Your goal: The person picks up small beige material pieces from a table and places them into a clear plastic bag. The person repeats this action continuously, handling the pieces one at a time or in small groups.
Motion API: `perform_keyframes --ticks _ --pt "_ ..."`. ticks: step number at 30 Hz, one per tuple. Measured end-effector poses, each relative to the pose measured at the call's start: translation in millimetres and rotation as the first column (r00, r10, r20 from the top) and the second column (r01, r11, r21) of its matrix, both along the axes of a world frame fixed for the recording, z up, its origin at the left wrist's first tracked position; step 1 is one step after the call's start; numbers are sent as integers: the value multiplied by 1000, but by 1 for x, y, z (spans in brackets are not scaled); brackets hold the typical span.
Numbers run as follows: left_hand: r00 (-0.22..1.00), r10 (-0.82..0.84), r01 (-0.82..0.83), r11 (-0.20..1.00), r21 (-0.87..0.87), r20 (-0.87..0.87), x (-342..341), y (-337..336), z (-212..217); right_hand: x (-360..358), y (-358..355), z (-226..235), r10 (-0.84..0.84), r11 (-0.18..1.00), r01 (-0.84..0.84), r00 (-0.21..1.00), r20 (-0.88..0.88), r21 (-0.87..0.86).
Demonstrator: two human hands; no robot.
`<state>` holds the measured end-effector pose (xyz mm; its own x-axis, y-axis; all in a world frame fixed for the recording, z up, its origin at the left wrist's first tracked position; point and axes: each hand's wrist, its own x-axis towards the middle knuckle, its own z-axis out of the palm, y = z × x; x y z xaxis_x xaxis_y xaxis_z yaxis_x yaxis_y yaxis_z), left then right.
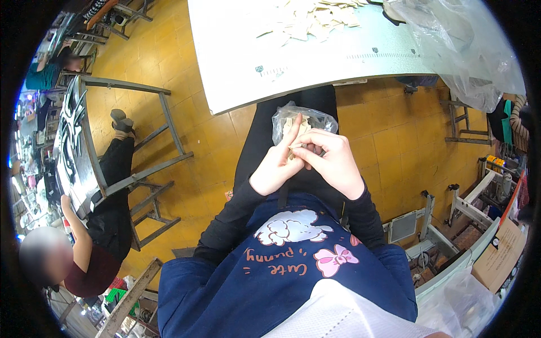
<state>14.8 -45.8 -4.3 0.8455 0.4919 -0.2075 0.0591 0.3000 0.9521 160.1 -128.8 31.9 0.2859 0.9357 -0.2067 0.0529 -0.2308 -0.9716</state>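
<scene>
Over my lap, my left hand (280, 159) and my right hand (328, 156) meet, fingertips together. A small cream-coloured piece (292, 151) shows between them; its exact kind is too small to make out. My left index finger points up, while the thumb and the other fingers close in at the piece. The right thumb and index finger pinch at the same spot, with the remaining right fingers curled. Just beyond the hands a clear plastic bag (324, 119) rests open on my thighs, holding several similar flat cream pieces (304, 125), partly hidden by my fingers.
A pale work table (236, 79) with ruler marks stands ahead, a pile of cream pieces (321, 19) at its far side. Clear plastic sheeting (462, 50) hangs over its right corner. Leftward, a person (84, 253) sits beside a metal-framed table (93, 152). A cardboard box (499, 256) lies right.
</scene>
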Motion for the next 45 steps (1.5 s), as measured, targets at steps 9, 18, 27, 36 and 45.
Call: perform_keyframes --ticks 9,18,27,36,45 --pt "982 164 -44 677 -735 93 -15 14 0 7 2 -18 -301 940 338 889 -345 50" --pt "896 434 -81 364 -928 92 -23 23 -10 7 2 -18 -180 983 176 894 411 48" --pt "962 258 -85 585 -806 86 -8 18 -2 -8 4 -1 -105 972 23 933 344 233" --pt "948 319 -256 728 -636 -16 3 5 0 -7 4 -11 -240 970 214 921 306 116" --pt "929 357 -366 845 -390 -98 0 -2 -10 -6 6 -27 -255 966 258 964 79 -34"
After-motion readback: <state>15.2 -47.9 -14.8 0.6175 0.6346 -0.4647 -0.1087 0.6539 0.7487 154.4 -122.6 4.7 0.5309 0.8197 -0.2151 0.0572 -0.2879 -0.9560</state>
